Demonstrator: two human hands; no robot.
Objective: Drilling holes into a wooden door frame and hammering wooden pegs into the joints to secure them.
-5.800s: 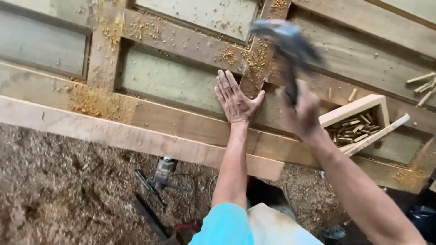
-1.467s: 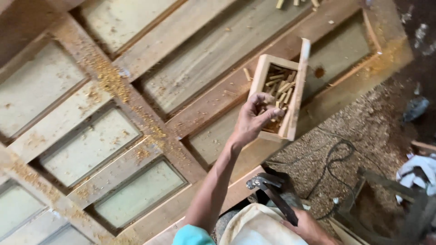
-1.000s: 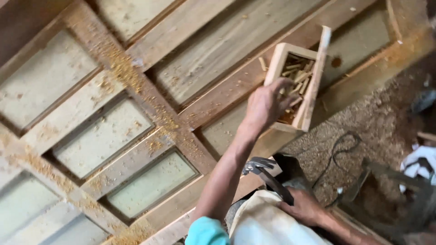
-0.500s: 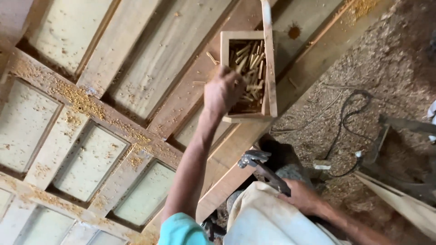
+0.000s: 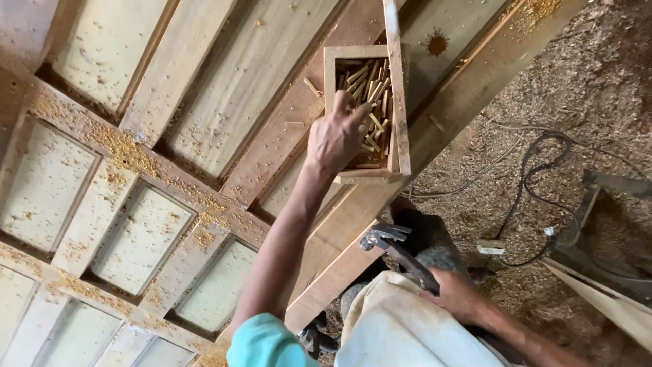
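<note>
Reaching into a small open wooden box (image 5: 397, 102) that sits on a large pale wooden panelled door frame (image 5: 224, 102), the left hand (image 5: 336, 139) has its fingers curled down among the short light-coloured wooden pegs (image 5: 370, 85) that fill the box. The fingertips are buried in the pile, so I cannot tell whether they have closed on a peg or only touch them. The box lies across a broad rail of the frame, near its lower edge, and one long side wall sticks out past the box's far end. A few loose pegs lie on the rail just beside the box.

The right hand (image 5: 458, 295) is low in the view, close to the body, with its fingers wrapped tightly around the dark handle of a steel claw hammer (image 5: 397, 251). The hammer's head points up towards the frame's edge, well apart from the box.

Yellow sawdust (image 5: 119, 146) is scattered along the rails and in the recessed panels of the frame. To the right, the ground is covered with brown wood shavings (image 5: 598, 75), and a black cable (image 5: 536, 153) loops across them. A turquoise sleeve (image 5: 261, 343) covers the left upper arm, and a cream cloth (image 5: 401, 326) lies over the lap.
</note>
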